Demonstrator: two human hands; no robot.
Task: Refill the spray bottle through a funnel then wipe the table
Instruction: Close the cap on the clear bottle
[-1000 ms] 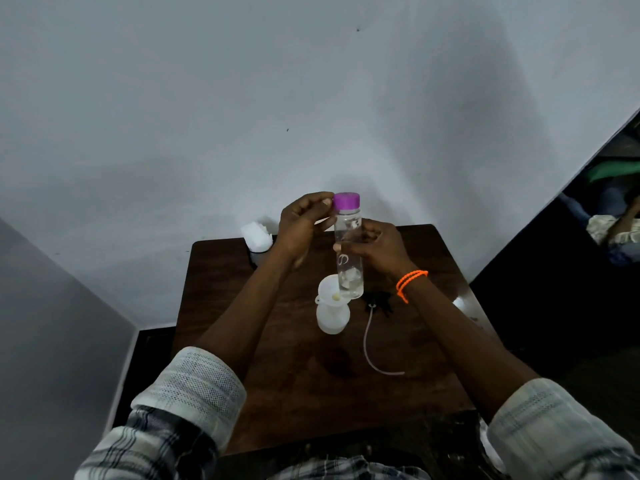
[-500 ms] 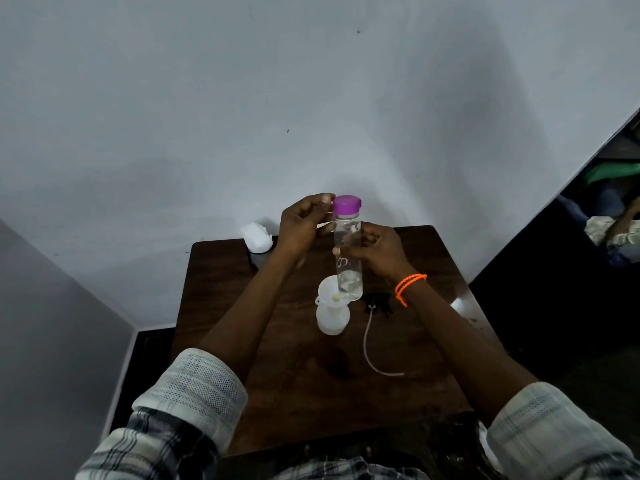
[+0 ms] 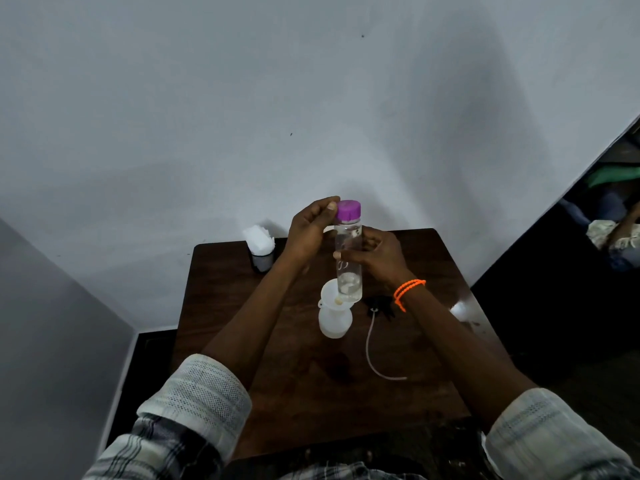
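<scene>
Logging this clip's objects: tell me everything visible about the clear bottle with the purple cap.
The clear bottle is a slim, see-through cylinder, plastic by its look, with a little clear liquid at the bottom. Its purple cap is on. It is held upright above the table, just behind the white funnel. The right hand grips its middle; the left hand has its fingers at the cap.

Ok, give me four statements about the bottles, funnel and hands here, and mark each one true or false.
1. The clear bottle wears a purple cap. True.
2. The funnel lies flat on the table. False: it sits in the white bottle.
3. The right hand grips the clear bottle's body. True.
4. The left hand rests on the table. False: it is raised, fingers at the cap.
</scene>
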